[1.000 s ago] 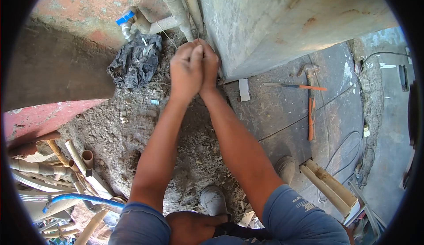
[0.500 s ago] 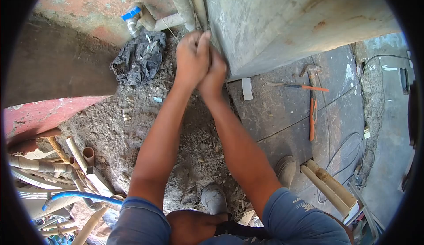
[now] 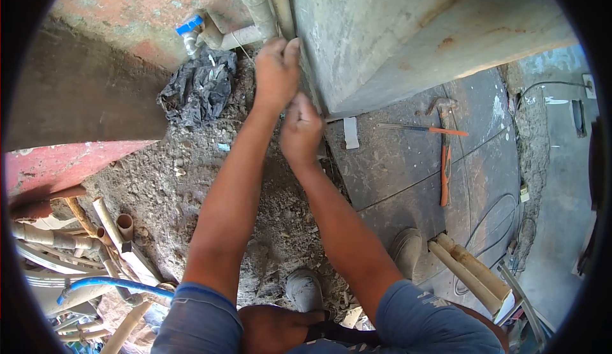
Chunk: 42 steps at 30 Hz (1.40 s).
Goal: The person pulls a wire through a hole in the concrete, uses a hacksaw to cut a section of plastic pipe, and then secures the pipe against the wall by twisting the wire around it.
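Note:
My left hand (image 3: 276, 73) is closed at the lower end of the vertical grey pipe (image 3: 256, 3), its knuckles near the wall corner. Whatever its fingers grip is hidden. Just below and to the right, my right hand (image 3: 302, 131) makes a closed fist, apart from the pipe; I cannot make out what is in it. Left of the hands, a crumpled black plastic bag (image 3: 199, 89) lies on the soil under a tap with a blue handle (image 3: 189, 25). A thin wire (image 3: 241, 44) sticks up beside my left hand.
A hammer (image 3: 445, 156) and an orange-handled thin tool (image 3: 424, 128) lie on dark tiles to the right, near a white scrap (image 3: 350, 132). A grey concrete block (image 3: 395, 35) borders my right side. Pipe offcuts (image 3: 124, 226) and a blue hose (image 3: 115, 280) crowd the lower left.
My right hand has come away from my left, moving down toward my body. My left hand stays by the pipe, slightly higher. The view has shifted a little.

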### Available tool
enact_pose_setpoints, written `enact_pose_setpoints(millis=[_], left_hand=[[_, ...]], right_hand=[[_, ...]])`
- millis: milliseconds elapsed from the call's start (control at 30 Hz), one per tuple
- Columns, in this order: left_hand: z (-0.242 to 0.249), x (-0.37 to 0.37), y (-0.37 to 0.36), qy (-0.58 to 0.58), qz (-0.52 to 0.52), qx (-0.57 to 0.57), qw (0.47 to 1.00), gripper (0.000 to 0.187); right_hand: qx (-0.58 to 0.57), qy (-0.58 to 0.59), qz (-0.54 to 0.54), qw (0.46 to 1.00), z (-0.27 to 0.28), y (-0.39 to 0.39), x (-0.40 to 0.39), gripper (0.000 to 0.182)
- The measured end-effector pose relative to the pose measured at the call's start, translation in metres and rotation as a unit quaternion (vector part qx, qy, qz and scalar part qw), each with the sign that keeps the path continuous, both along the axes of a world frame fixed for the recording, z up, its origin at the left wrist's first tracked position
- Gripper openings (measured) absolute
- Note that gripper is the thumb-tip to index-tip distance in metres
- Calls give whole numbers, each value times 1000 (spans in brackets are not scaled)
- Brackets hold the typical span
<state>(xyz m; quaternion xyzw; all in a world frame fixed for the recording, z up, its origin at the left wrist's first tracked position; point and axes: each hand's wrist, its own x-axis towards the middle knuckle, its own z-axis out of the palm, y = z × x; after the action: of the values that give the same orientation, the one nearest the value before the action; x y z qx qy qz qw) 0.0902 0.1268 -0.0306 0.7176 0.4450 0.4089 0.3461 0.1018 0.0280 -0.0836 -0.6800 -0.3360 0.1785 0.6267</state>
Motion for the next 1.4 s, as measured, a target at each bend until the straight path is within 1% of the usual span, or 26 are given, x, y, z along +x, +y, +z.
enact_pose_setpoints(millis=[67, 100, 133, 200, 233, 267, 333, 367, 467, 500, 533, 600, 633, 667, 733, 767, 800, 867, 933, 1000, 1067, 1133, 1200, 1233, 1300, 1400], left_hand=[[-1, -13, -17, 43, -16, 66, 997, 34], [-7, -14, -37, -26, -3, 131, 991, 33], [-2, -19, -39, -21, -5, 132, 991, 33], [9, -25, -40, -61, -27, -14, 998, 34], [9, -17, -31, 2, -35, 81, 996, 35], [9, -8, -18, 0, -36, 83, 996, 35], [4, 4, 5, 19, -10, 5, 1000, 35], [-11, 6, 6, 28, -3, 106, 994, 34], [-9, -13, -24, 11, -28, 96, 995, 34], [-5, -16, -27, 16, -29, 98, 995, 34], [0, -20, -31, 2, -36, 84, 996, 34], [8, -22, -35, -37, -42, 55, 997, 35], [7, -14, -27, 21, -41, 132, 990, 36], [8, -6, -15, 18, -41, 135, 990, 36], [7, 4, 3, 10, -13, -11, 1000, 34], [-4, 5, 4, 8, -3, 102, 995, 36], [-5, 4, 5, 7, -5, 104, 994, 36], [-9, 0, 7, -56, -31, 41, 997, 37], [-8, -4, 9, -41, -37, 16, 998, 35], [-9, -8, 9, -95, -64, -52, 992, 32], [-10, -10, 11, -119, -75, -64, 988, 31], [-16, -12, 13, -143, -84, -78, 983, 29], [-18, -11, 18, -252, -106, -104, 956, 33], [-18, -11, 17, -252, -106, -104, 956, 33], [-16, -11, 14, -332, -93, -193, 919, 32], [-13, -13, 11, -341, -86, -217, 911, 30]], right_hand=[[42, 1, 25, 999, 0, 25, 18, 16], [86, 9, 51, 995, -1, 37, 22, 14], [86, 14, 49, 995, 3, 41, 19, 14], [47, 49, 6, 998, 12, 44, 18, 18], [32, 27, 66, 997, 14, 30, 21, 20], [34, 25, 66, 997, 10, 16, 12, 20], [-7, -5, -22, 1000, 5, -5, -5, 22], [-5, 26, 2, 1000, 9, -10, 0, 25], [31, -37, 32, 998, 11, 20, 17, 26], [93, -39, 19, 995, 10, 38, 20, 24], [92, -34, 16, 995, 6, 38, 18, 24], [23, 18, 32, 999, 10, 34, 19, 24], [28, -18, 43, 999, 15, 21, 19, 21], [30, -21, 43, 998, 12, 11, 11, 21], [54, -41, -53, 996, 13, -6, -5, 21], [-1, -26, -31, 999, 22, -13, 2, 20], [1, -27, -33, 999, 24, -12, 4, 20], [13, -71, 10, 997, 26, -9, 9, 21], [16, -116, 22, 993, 30, -9, 13, 18], [17, -160, 33, 986, 29, -8, 17, 16], [131, -227, 53, 964, 23, 0, 24, 9], [155, -241, 87, 954, 28, 3, 34, 9], [180, -255, 120, 942, 34, 4, 43, 10], [190, -271, 154, 931, 36, 4, 46, 11], [202, -288, 189, 917, 38, 7, 53, 12], [210, -293, 244, 900, 39, 6, 60, 13]])
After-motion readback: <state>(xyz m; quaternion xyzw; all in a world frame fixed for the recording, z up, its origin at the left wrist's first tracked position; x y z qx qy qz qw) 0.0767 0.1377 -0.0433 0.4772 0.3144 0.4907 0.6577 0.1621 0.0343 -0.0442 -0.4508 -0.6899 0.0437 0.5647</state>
